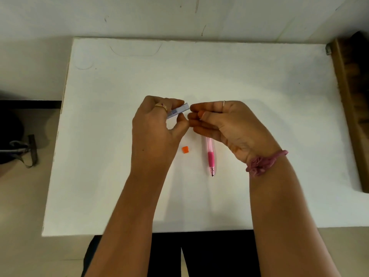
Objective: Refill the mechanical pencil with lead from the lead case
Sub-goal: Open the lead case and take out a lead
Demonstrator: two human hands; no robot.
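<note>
My left hand (157, 124) holds a slim pale blue-white lead case (178, 113) above the white table, its open end pointing right. The fingertips of my right hand (221, 122) are pinched together right at that end of the case; whether a lead is between them is too small to see. A pink mechanical pencil (210, 156) lies on the table under my right hand, tip toward me, its upper part hidden by the hand. A small orange cap (185, 149) lies on the table between my wrists.
The white tabletop (119, 176) spreads all round the hands. A brown wooden edge (351, 108) runs along the right side. A dark bag with straps (18, 146) sits on the floor to the left.
</note>
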